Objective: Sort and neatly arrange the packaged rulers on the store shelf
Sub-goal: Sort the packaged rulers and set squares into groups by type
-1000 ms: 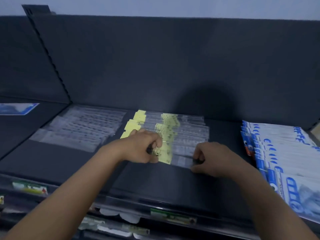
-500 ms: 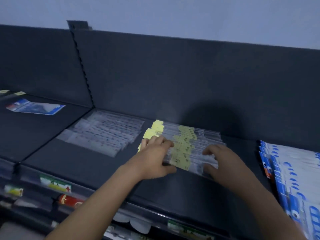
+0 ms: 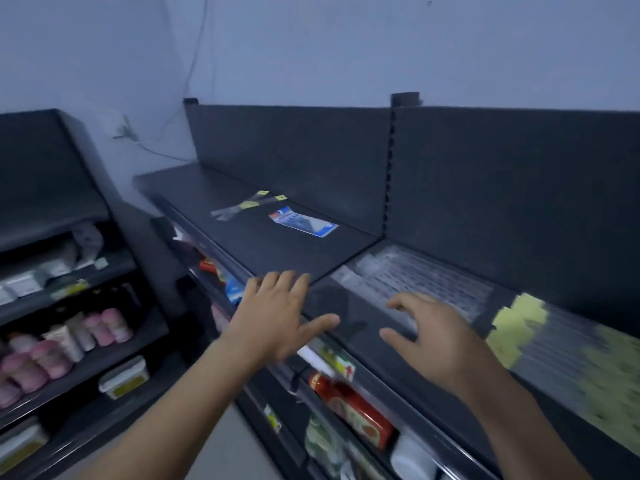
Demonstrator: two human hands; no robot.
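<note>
At the far left stands a side shelving unit [image 3: 65,233], dark; its lower shelf carries pink bottles [image 3: 104,327]; a thin cable [image 3: 156,152] hangs on the pale wall behind it. The top shelf [image 3: 263,251] of the main unit runs from the corner off to the right; on its left section lie two loose ruler packets [image 3: 242,206] with small yellow tags, crossing one another at an angle; just to their right, apart from them, lies a blue-carded packet [image 3: 303,221], flat and skewed.

The left hand [image 3: 277,317] hovers palm down over the shelf's front edge, fingers straight and spread, thumb out to the right, holding nothing; whether it touches the edge cannot be told. Below it, on the lower shelf's rail, sits a price label [image 3: 337,362], and under that a red packet [image 3: 349,407].

The right hand [image 3: 436,336] is palm down over the front of the shelf's right section, fingers spread and slightly bent, gripping nothing; just behind it lies an overlapping row of clear ruler packets [image 3: 415,282], flat on the shelf; further right lie the yellow-labelled ruler packets [image 3: 554,348], also in a row, badly blurred.
</note>
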